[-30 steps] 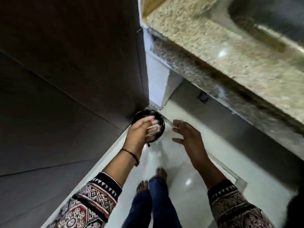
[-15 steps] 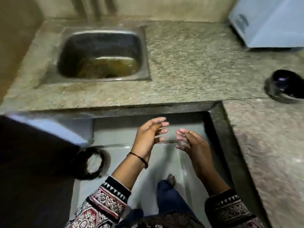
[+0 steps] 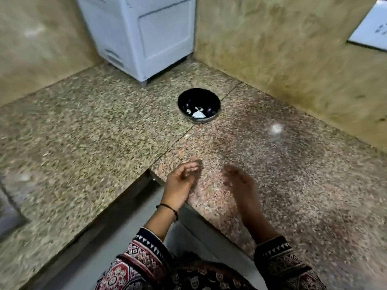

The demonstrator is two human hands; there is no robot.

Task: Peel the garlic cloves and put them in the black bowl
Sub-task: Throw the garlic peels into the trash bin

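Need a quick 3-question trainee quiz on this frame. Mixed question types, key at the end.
1. True or false: the black bowl stands on the counter, apart from the left hand and the right hand.
2. What stands in the corner behind the bowl? A) a white appliance B) a kettle C) a cutting board
3. Which hand has a black band at its wrist?
Key: 1 true; 2 A; 3 left.
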